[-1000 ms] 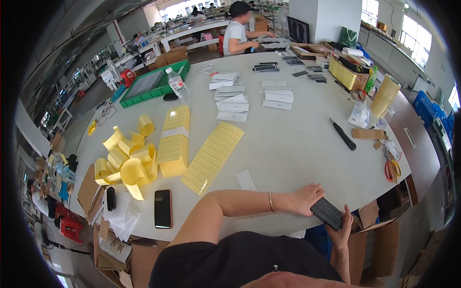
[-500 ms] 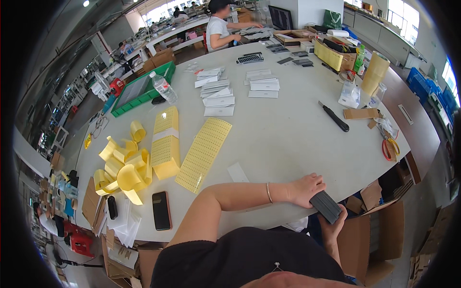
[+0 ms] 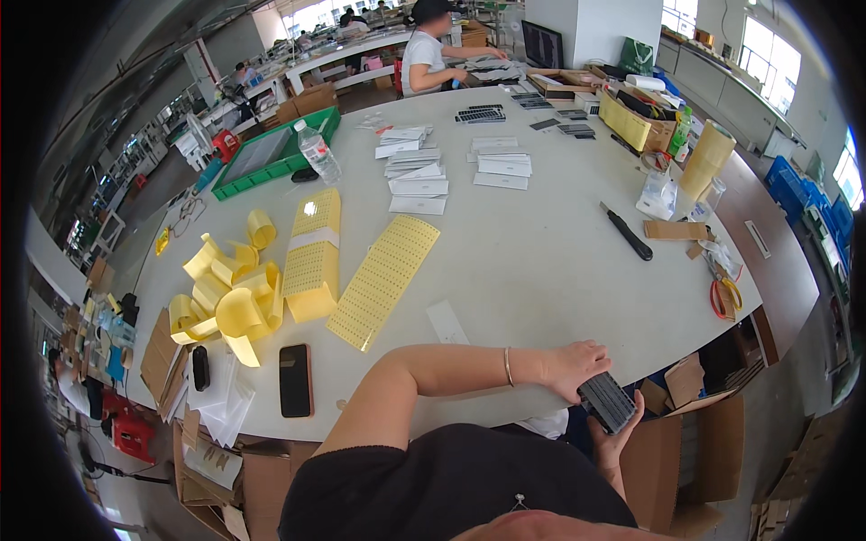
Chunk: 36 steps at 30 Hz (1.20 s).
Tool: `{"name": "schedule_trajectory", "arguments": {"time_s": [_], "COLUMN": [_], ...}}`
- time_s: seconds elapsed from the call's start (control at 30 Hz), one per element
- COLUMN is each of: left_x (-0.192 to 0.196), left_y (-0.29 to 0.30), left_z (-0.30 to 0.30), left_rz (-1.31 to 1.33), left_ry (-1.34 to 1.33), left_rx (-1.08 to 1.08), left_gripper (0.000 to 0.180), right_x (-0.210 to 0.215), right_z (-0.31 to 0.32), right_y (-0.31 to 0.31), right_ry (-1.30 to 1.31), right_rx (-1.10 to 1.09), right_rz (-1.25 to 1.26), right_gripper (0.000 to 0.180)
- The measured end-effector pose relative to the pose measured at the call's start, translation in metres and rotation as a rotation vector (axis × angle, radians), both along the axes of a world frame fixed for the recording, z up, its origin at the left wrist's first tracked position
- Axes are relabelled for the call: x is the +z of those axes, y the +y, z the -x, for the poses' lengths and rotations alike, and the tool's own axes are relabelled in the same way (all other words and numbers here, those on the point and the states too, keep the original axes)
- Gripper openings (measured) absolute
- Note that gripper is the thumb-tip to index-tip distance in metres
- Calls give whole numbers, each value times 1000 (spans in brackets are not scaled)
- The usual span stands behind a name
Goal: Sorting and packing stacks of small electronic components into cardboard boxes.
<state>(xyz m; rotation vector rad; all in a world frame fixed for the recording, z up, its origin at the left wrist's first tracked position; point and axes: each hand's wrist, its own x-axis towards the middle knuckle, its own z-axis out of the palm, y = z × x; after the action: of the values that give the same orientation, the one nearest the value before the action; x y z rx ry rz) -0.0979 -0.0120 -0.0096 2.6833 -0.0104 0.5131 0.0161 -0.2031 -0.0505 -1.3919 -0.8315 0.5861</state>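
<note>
Dark ribbed rectangular block (image 3: 607,402) grasped by both left hand (image 3: 577,368) and right hand (image 3: 615,442).

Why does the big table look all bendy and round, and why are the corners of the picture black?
In the head view, a fisheye lens curves the white table's straight edges toward the rim and leaves black corners. Daylight from the windows at upper right lights the room evenly, so shadows stay soft. The yellow sticker sheets look sharp, as do both hands, left hand and right hand, around the dark ribbed block.
</note>
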Motion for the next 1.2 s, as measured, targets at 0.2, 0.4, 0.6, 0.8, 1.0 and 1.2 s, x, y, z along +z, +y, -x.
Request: {"name": "schedule_trajectory", "arguments": {"time_s": [0.2, 0.4, 0.6, 0.8, 1.0, 1.2], "left_x": [-1, 11, -7, -16, -18, -2], "left_y": [2, -5, -8, -16, -20, -15], "left_z": [-4, -8, -20, -29, -40, -36], "left_rz": [10, 141, 130, 51, -137, -138], "left_ry": [58, 88, -213, -31, -24, 75], "left_rx": [-14, -92, 74, 54, -32, -39], "left_gripper": [62, 79, 65, 61, 65, 66], "right_x": [3, 14, 50, 30, 53, 47], "right_z": [-8, -25, -52, -127, -179, -243], "right_y": [0, -16, -51, -126, -198, -241], "right_ry": [133, 302, 484, 283, 33, -584], "right_rx": [22, 41, -23, -457, -791, -982], "right_rz": [-2, -8, -169, -151, -77, 481], "right_gripper": [73, 66, 60, 60, 59, 66]}}
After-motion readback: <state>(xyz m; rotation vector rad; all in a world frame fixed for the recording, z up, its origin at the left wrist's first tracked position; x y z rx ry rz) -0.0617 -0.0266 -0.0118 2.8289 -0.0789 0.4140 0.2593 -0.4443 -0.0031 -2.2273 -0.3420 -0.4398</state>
